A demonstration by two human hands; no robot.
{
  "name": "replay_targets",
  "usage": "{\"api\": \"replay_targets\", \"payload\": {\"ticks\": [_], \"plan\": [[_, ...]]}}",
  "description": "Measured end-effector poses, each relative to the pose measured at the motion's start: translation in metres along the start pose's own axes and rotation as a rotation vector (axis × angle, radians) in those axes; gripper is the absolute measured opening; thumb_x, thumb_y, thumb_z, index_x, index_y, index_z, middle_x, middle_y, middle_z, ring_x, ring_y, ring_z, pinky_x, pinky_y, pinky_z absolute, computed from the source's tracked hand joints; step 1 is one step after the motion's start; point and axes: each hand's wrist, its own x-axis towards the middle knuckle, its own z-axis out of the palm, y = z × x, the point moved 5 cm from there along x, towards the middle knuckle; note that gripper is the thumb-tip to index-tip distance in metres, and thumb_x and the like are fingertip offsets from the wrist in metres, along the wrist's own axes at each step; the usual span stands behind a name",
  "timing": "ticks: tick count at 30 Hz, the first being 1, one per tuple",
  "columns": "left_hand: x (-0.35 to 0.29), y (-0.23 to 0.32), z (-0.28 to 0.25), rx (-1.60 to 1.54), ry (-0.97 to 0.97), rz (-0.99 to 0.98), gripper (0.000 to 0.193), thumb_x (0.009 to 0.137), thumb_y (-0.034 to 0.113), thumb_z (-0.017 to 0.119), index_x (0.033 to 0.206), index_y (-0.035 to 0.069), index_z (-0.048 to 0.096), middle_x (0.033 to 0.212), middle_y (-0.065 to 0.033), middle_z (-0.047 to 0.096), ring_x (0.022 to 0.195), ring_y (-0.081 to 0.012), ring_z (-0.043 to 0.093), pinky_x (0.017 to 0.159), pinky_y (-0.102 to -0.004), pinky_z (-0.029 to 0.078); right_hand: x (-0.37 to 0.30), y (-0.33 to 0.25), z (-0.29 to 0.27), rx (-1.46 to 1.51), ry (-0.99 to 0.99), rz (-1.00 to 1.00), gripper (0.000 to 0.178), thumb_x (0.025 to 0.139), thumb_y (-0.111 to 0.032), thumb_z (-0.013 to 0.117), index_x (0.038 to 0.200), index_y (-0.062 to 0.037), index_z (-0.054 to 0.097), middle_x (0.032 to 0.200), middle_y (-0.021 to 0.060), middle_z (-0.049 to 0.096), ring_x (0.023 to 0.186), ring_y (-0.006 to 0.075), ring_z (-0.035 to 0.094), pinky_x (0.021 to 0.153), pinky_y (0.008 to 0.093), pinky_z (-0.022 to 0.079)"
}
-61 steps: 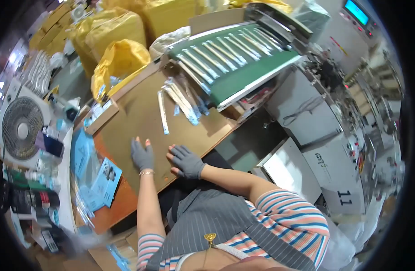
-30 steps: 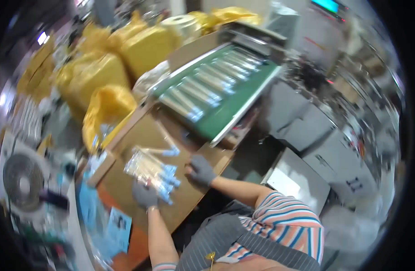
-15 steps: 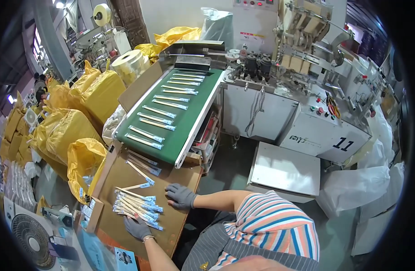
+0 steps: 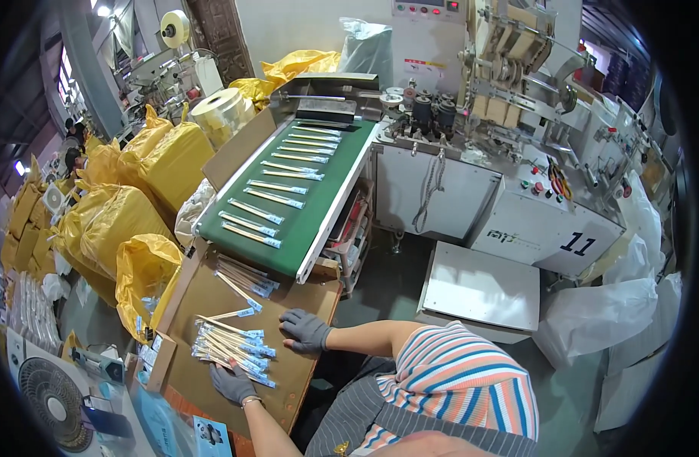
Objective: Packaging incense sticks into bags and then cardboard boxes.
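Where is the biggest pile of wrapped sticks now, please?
In the head view, the pile lies on the table, below and left of centre, with the left hand at its near edge and the right hand to its right.

Spotted bold dark number [image 4: 576, 244] on front of low white cabinet [image 4: 517, 209]. Left of that, on same cabinet, saw dark lettering [image 4: 503, 234], trailing off into smaller, fainter print. Made out yellow-and-red label [image 4: 424, 65] on tall white machine housing [image 4: 433, 42], too small to read. Noticed pale writing [image 4: 167, 436] on blue packet [image 4: 153, 415] at lower left. Found blue-and-white marking on ends of stick wrappers [image 4: 256, 353], too tiny to decipher.
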Motion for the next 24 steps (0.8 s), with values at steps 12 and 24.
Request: {"api": "replay_targets", "payload": {"ticks": [12, 24], "plan": [[0.0004, 0.0002, -0.0017, -0.011, 0.005, 0.009, 0.058, 0.09, 0.046, 0.051, 0.118, -0.005, 0.057, 0.128, -0.024, 0.052, 0.121, -0.0372, 0.047, 0.104, -0.0431, 0.033, 0.0014, -0.0025, 0.0008, -0.017, -0.018, 0.009, 0.04, 0.081, -0.033, 0.062, 0.107, -0.0038, 0.053, 0.115, 0.0188, 0.051, 0.111, 0.0391, 0.047, 0.095, 0.0463, 0.04], [0.0, 0.0031, -0.003, -0.013, -0.005, -0.016, 0.059, 0.09, 0.047, 0.051, 0.118, -0.004, 0.057, 0.129, -0.0228, 0.052, 0.121, -0.0361, 0.046, 0.104, -0.0424, 0.033, 0.0022, -0.004, -0.0009, -0.007, -0.006, 0.013, 0.038, 0.078, -0.032, 0.062, 0.102, -0.0039, 0.053, 0.115, 0.0186, 0.05, 0.111, 0.0389, 0.046, 0.095, 0.0463, 0.038]]}}
